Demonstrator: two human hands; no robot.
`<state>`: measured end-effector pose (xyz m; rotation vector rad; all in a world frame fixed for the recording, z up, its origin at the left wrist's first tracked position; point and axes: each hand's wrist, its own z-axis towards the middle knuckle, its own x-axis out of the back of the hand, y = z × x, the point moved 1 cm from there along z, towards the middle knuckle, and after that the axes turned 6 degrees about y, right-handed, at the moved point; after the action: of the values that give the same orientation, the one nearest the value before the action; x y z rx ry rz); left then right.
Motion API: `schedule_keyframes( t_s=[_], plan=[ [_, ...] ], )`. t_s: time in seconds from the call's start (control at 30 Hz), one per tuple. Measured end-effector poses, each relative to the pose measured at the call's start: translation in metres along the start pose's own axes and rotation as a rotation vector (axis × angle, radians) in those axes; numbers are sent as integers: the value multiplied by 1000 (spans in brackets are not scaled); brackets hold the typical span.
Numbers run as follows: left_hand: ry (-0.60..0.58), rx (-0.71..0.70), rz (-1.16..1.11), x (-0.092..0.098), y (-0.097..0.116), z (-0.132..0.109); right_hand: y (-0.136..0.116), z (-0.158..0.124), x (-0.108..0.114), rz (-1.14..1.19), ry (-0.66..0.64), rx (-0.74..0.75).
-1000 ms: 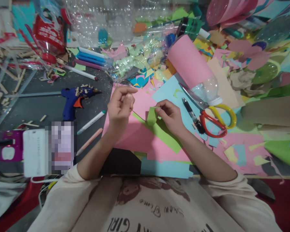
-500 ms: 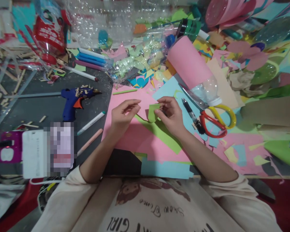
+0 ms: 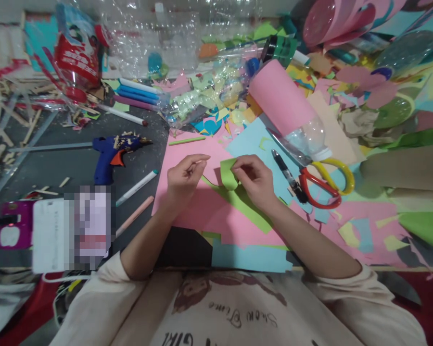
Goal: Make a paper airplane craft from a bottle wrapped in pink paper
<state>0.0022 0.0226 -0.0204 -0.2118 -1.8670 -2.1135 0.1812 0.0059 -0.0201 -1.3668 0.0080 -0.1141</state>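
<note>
The right hand has thumb and fingertips closed in a pinch on the side of a small green paper piece, which stands up between the two hands, its lower edge rounded. The left hand is partly open, fingers curled and the thumb a little apart from the forefinger, with nothing visible in its grasp; its fingertips point toward the green piece without touching it.

Nearest the body, along the table edge, lie a black sheet and, just right of it, a light blue strip. Beyond them a pink sheet spreads under both hands, with a larger green sheet slanting across it below the small piece. To the left are a peach-coloured pen and a white marker with a teal end. To the right, a black pen lies beside scissors with one red and one yellow handle.

Farther out, a narrow green strip rests on the far part of the pink sheet, and a blue glue gun lies off to the left. Past these come a pink-wrapped bottle on its side, a red-labelled bottle and, at the back, clear plastic bottles
</note>
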Motion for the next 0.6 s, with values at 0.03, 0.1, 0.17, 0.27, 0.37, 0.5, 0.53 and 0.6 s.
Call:
schedule_keyframes(
  t_s=[0.03,0.1,0.17,0.27,0.37,0.5,0.53,0.6],
  plan=[
    [1,-37,-4,-1,-2,1,-1,0,0,-25,-20,11],
    [-14,-117,-18,-2,-5,3,-1,1,1,-44,-47,21],
    [-42,-151,-48,-4,-6,3,2,1,1,-37,-72,2],
    [-78,-110,-81,-3,-2,2,8,2,0,-15,-120,-47],
    [-80,-94,-39,-1,4,0,12,1,1,19,-121,-50],
    [-68,-35,-60,0,3,0,12,2,2,24,-110,-39],
    [-67,-19,-72,0,2,-1,12,2,2,11,-111,-50],
    [-60,12,-74,-1,-3,-1,11,2,2,-2,-112,-80]
  ],
)
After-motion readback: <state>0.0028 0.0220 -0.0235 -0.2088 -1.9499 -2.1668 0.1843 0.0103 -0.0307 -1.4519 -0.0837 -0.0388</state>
